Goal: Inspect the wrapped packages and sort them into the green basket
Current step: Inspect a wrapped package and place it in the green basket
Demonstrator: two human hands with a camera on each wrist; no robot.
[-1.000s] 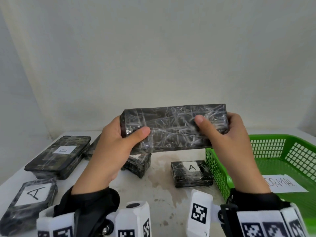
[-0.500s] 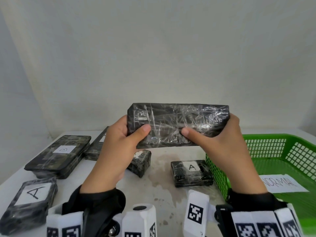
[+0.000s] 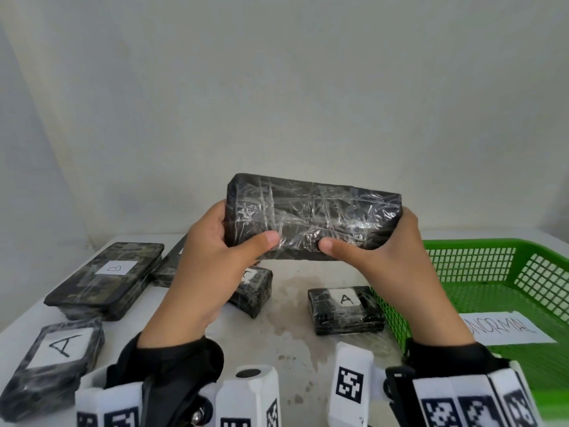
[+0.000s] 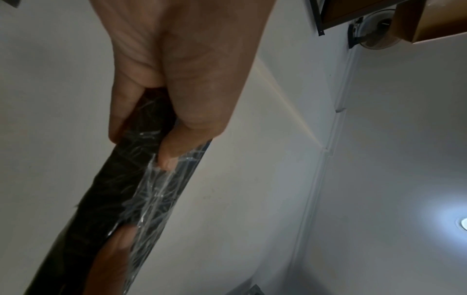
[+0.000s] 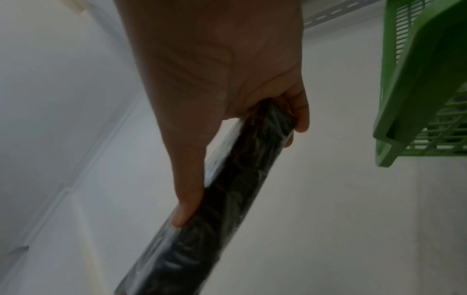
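A long black package [image 3: 314, 215] wrapped in clear film is held up in the air above the table, tilted with its left end higher. My left hand [image 3: 215, 251] grips its left end, thumb on the near face. My right hand [image 3: 385, 254] grips the right end the same way. The left wrist view shows the package [image 4: 141, 191] edge-on between thumb and fingers, and the right wrist view shows the package [image 5: 227, 189] the same way. The green basket [image 3: 480, 251] stands at the right with a paper label [image 3: 508, 328] inside.
Several wrapped packages lie on the white table [image 3: 295, 349]: one marked A [image 3: 346, 305] beside the basket, a small one [image 3: 252, 291] under my left hand, a large one marked B [image 3: 107, 277], another behind it [image 3: 167, 263], one marked A [image 3: 55, 362] at front left. A wall rises behind.
The held package has risen slightly and turned in my hands, its left end now higher. My right thumb has slid leftward along the near face, closer to my left thumb.
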